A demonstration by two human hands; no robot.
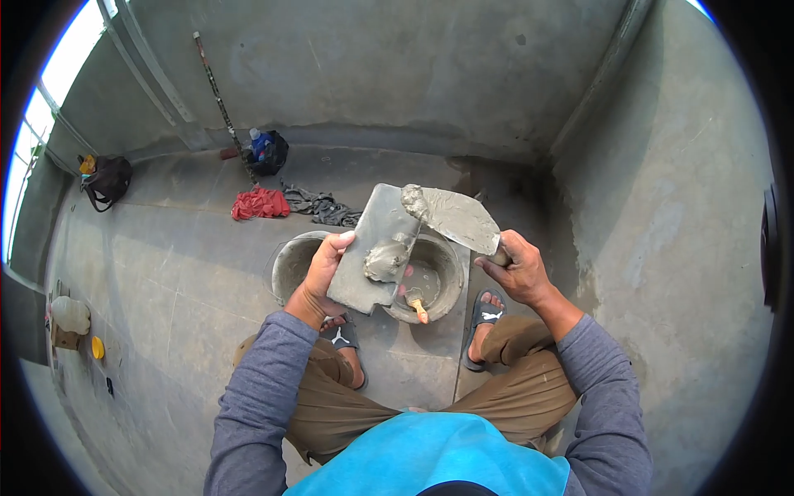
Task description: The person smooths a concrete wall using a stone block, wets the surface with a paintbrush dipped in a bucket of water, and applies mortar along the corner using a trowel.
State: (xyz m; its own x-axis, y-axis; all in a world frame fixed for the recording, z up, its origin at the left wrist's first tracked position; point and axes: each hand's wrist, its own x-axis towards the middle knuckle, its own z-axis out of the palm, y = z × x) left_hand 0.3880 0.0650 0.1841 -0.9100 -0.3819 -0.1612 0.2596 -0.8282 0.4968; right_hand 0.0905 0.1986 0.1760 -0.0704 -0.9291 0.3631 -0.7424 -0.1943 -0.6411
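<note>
My left hand [325,273] grips a flat grey mortar board [361,259] by its left edge, with a lump of wet mortar [386,261] on its face. In my right hand [518,269] is a trowel [461,218], its handle mostly hidden by my fingers. Mortar coats the trowel's blade, and a thicker clump clings to its tip at the board's upper right edge. Below the board stands a round bucket [453,285], partly covered by it. A brush [418,307] with a pale handle leans inside that bucket.
A second bucket [289,266] stands beside the first, behind my left hand. Further off lie a red cloth [260,203], grey cloth [322,206], a black bag [269,155] and a long pole [217,95]. A dark bag [109,179] sits far left. Concrete walls rise ahead and to the right.
</note>
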